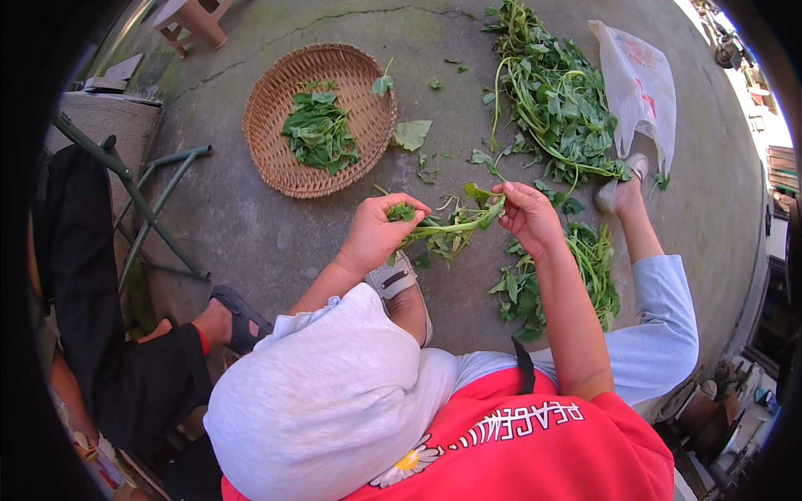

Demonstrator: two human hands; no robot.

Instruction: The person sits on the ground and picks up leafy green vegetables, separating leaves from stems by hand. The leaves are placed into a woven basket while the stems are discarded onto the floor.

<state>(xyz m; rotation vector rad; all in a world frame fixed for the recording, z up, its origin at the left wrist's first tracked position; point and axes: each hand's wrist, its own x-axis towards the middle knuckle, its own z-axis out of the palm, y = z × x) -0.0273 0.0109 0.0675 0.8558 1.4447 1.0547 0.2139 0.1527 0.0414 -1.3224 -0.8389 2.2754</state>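
Observation:
Between my two hands stretches a leafy green vine stem (460,228), held above the concrete floor. My left hand (383,228) has its fingers closed around one end, with some leaves bunched at the thumb. At the other end, the thumb and fingers of my right hand (526,213) pinch the stem. A round woven wicker basket (263,150) lies beyond my left hand, with a small heap of picked leaves (319,131) in it. Ahead of my right hand is a large pile of leafy vines (557,94). A smaller bundle of stems and leaves (592,269) lies under my right forearm.
A white plastic bag (639,87) lies by my right shoe (614,188). Loose leaves, including a large pale one (411,134), are scattered on the concrete floor (219,219). At left sits another person in dark trousers (81,263), near a green metal folding frame (147,206). A plastic stool (194,25) stands farther off.

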